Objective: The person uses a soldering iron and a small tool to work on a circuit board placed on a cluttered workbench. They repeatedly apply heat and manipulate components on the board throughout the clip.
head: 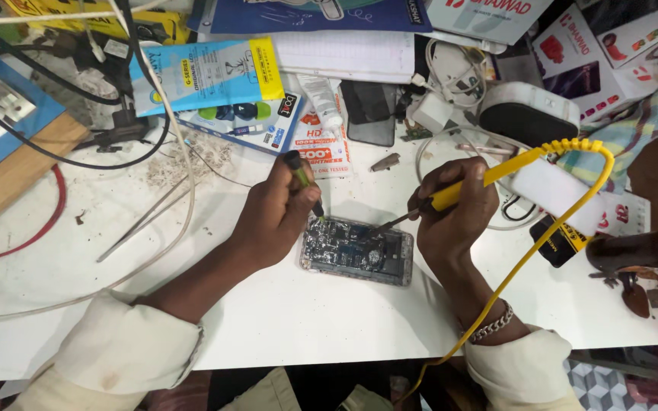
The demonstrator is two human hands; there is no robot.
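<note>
An opened phone (357, 251) lies flat near the middle of the white table (306, 320), its circuit boards showing. My left hand (274, 213) grips a small tool with a yellow-and-black handle (302, 179), its tip touching the phone's upper left edge. My right hand (455, 209) holds a yellow-handled soldering iron (451, 195), whose dark tip points down-left onto the board near the phone's centre. The iron's yellow cord (573, 199) loops right and runs down off the table's front edge.
Packages, boxes and a dark phone (370, 112) crowd the back of the table. A white charger with cables (434, 114) and a white-and-black oval device (528, 114) sit behind my right hand. A dark bottle (634, 251) lies at right. Wires and a wooden board (17, 167) lie at left.
</note>
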